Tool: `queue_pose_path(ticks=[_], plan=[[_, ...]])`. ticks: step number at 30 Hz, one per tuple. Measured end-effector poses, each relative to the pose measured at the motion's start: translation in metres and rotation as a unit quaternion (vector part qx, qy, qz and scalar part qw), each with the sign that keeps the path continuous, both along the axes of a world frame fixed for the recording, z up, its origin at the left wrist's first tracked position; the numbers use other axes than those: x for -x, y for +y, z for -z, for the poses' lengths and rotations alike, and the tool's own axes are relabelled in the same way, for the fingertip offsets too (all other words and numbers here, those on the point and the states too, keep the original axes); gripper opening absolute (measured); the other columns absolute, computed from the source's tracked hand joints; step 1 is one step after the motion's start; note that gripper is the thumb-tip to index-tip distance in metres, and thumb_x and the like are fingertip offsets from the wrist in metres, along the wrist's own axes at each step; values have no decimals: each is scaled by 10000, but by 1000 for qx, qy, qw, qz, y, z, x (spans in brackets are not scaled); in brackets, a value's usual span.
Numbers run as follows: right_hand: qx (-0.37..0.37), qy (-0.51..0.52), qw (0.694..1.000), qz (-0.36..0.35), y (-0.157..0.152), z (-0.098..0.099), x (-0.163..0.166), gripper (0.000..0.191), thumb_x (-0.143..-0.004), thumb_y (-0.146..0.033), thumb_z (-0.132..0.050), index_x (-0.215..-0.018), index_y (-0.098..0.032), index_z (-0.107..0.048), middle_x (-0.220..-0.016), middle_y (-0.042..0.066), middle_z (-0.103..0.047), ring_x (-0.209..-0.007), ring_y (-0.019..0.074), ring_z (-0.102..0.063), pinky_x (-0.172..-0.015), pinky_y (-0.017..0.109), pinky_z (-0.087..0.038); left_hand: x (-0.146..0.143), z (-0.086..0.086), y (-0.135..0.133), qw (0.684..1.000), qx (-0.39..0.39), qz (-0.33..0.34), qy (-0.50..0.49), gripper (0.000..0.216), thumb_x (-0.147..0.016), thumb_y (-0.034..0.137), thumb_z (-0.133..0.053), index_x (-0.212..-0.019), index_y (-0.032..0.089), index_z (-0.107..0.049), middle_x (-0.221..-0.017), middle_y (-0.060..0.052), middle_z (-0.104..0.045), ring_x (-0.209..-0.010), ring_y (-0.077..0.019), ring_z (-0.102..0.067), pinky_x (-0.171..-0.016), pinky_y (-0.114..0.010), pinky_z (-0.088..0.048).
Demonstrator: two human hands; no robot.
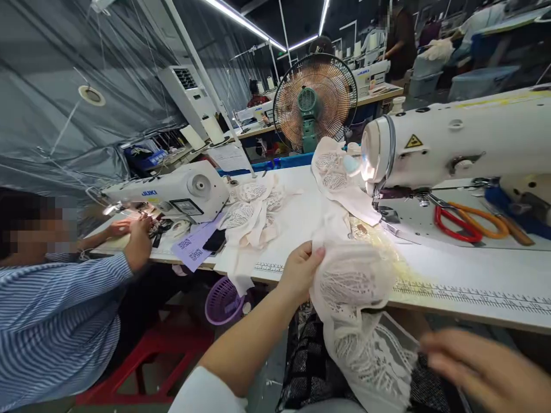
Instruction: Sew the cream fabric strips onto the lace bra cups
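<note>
A pale lace bra (pixel 357 281) hangs over the table's front edge and down across my lap. My left hand (pixel 300 269) is closed on its left edge, thumb on top, beside the upper cup. My right hand (pixel 477 361) is low on the right, smeared by motion, with its fingertips close to the lower cup's edge; whether they touch it I cannot tell. Behind the bra, another pale lace piece (pixel 333 172) lies with its corner by the needle area of the sewing machine (pixel 451 137), whose lamp is lit.
Red- and orange-handled scissors (pixel 462 223) lie under the machine arm. More lace pieces (pixel 249 209) are piled left on the table. A co-worker in a striped shirt (pixel 55 310) sews at a JUKI machine (pixel 172 192). A purple basket (pixel 224 301) stands below; a fan (pixel 315 100) is behind.
</note>
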State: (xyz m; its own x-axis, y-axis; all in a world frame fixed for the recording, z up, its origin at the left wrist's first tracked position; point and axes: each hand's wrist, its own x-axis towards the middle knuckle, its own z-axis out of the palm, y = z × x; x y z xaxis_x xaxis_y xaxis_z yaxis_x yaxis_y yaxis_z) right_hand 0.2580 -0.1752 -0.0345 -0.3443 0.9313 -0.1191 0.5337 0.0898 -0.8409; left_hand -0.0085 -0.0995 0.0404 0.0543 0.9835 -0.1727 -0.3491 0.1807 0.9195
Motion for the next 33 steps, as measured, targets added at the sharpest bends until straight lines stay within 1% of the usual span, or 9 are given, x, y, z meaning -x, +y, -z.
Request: queue_pose_path(ticks=[3,5,8,11,17,22,25,30,33], plan=[[-64,8,986,151,33,-46,2,422,-793,-607,-483,-1030,-290,-629,-1045,66,-648,-848,218,-598,-684,304,-463,-10,3,-11,998,-19,43,48,429,-617,477,-762,-852,133,-656,-722,-14,-653,-664,-128,-567,-647,-244,-440],[-31,57,993,94,48,-58,18,439,-793,-645,-461,-852,-237,-614,-759,43,-623,-674,177,-551,-617,285,-440,-15,6,-13,995,-20,63,73,432,-622,501,-754,-827,134,-655,-724,-12,-640,-664,-122,-544,-645,-238,-427],[23,136,990,39,62,-50,42,520,-774,-682,-466,-576,-202,-477,-510,-9,-435,-499,124,-426,-496,254,-371,-18,13,-11,994,5,95,49,491,-594,548,-761,-844,141,-647,-776,-29,-652,-708,-144,-568,-676,-256,-441],[51,168,983,59,71,-33,47,499,-769,-657,-513,-611,-183,-522,-546,-18,-434,-503,107,-428,-488,234,-361,-17,18,-9,979,43,198,26,649,-525,599,-778,-964,136,-657,-912,-91,-679,-840,-224,-622,-772,-328,-474],[88,167,982,-2,84,-27,40,507,-772,-655,-498,-613,-173,-487,-551,-36,-375,-477,84,-361,-443,217,-300,-19,17,-2,929,-42,268,251,575,-766,631,-524,-1001,129,-677,-996,-118,-677,-972,-274,-595,-842,-361,-461],[51,119,991,-32,88,-32,45,445,-835,-555,-420,-584,-192,-361,-554,-40,-337,-512,93,-350,-475,220,-283,-29,16,11,856,-83,309,406,413,-856,448,-402,-819,128,-660,-798,-80,-662,-757,-204,-581,-690,-290,-457],[-8,82,996,-20,91,-32,48,402,-838,-481,-402,-568,-200,-300,-548,-42,-316,-526,95,-334,-499,224,-283,-37,18,19,832,-95,307,452,372,-842,405,-411,-608,150,-548,-583,-16,-529,-582,-139,-467,-561,-247,-392],[-63,75,995,29,91,-35,48,408,-801,-482,-423,-537,-202,-287,-522,-39,-312,-513,99,-337,-493,228,-285,-42,12,23,841,-71,280,457,307,-818,359,-442,-577,168,-447,-566,10,-450,-576,-131,-419,-585,-267,-374],[-79,76,991,73,80,-40,38,423,-820,-510,-422,-540,-198,-366,-498,-32,-357,-483,106,-371,-472,231,-300,-43,6,12,892,-22,255,373,319,-794,443,-513,-677,148,-534,-663,-31,-555,-686,-179,-520,-666,-304,-427]])
